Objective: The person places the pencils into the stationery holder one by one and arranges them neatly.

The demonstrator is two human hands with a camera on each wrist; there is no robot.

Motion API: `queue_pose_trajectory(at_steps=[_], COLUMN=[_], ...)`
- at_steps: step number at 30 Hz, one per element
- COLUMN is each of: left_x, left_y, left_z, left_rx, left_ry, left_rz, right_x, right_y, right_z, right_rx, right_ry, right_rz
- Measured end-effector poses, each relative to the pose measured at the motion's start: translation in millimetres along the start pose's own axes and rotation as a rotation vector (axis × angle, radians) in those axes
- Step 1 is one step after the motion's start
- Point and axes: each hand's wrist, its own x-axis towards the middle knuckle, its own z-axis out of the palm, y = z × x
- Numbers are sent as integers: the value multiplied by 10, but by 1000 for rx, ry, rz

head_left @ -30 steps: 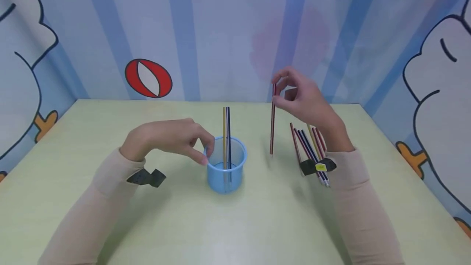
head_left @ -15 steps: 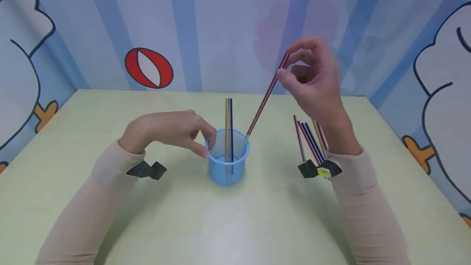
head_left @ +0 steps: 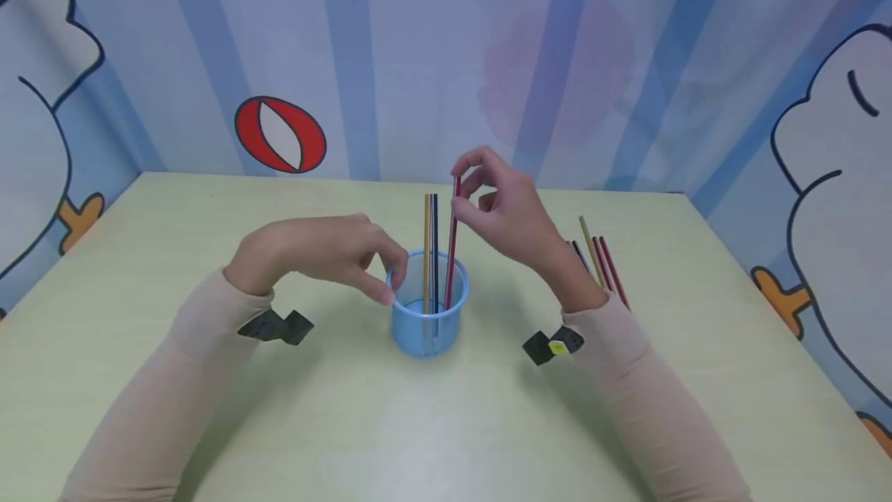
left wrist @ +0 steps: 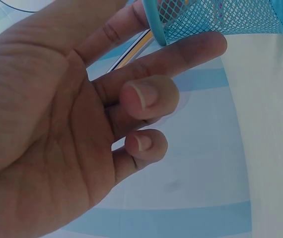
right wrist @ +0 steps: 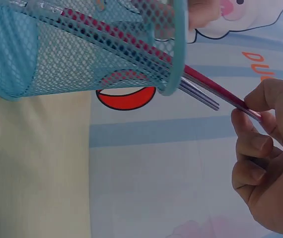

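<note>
A blue mesh pen holder stands upright on the table, with a yellow pencil and a dark blue pencil among those leaning in it. My left hand pinches its rim from the left; in the left wrist view, the left hand has its lower fingers loosely bent beside the mesh. With thumb and fingertips, my right hand holds a red pencil near its top, its lower part inside the holder. The right wrist view shows that red pencil through the mesh, reaching near the bottom.
Several loose pencils lie on the table at the right, partly hidden behind the right forearm. The pale table ends at a printed blue striped backdrop. Each sleeve cuff carries a small dark device.
My right hand lifted the red pencil, tilted it toward the pen holder, then moved left and lowered it inside, now nearly upright. The left hand has stayed on the rim.
</note>
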Motion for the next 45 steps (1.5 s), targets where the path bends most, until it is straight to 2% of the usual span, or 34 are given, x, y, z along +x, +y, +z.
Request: queue_pose_trajectory(at_steps=[5,10,13,18,24,27,31,35,40,45], left_x=[20,27,13,-40,-46,-20,-9,-10,-6,-2], left_y=[-18,-17,-17,-24,-1,25,54,67,71,62], left_z=[31,45,30,5,18,24,16,6,6,13], left_rx=[-6,-4,0,15,35,36,37,38,30,21], left_ry=[-9,-14,-3,10,3,-5,-10,-12,-10,-12], left_rz=[10,20,11,-19,-19,-20,-27,-31,-25,-14], right_x=[-33,-44,-11,50,-55,-148,-198,-212,-214,-228], right_y=[101,138,131,208,524,709,891,1019,1085,1092], right_z=[103,35,-100,-392,-777,-885,-897,-817,-724,-744], right_rx=[-33,-44,-86,-201,-336,-394,-496,-596,-653,-685], right_ry=[-125,-201,-219,-272,-366,-407,-445,-481,-524,-488], right_rz=[42,72,131,306,498,568,619,652,677,684])
